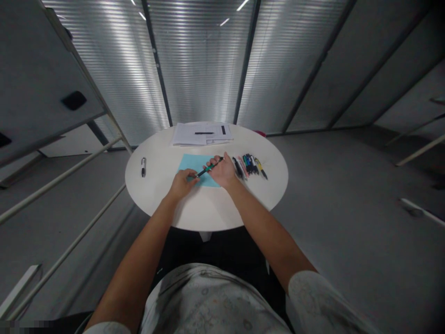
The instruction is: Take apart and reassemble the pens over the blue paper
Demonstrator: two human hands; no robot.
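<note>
Between my two hands lies a green and black pen, held at a slant above a light blue sheet of paper. My left hand pinches its lower left end. Palm turned up, my right hand has its fingers curled round the upper right part. Close to the right hand, several pens and markers lie side by side in a row; black, pink, green, blue, white and yellow show among them. The blue sheet rests on a round white table and is partly covered by both hands.
Towards the far edge sits a stack of white papers with a black pen on top. A white and black marker lies on the table's left side. A whiteboard stand with metal rails is at the left.
</note>
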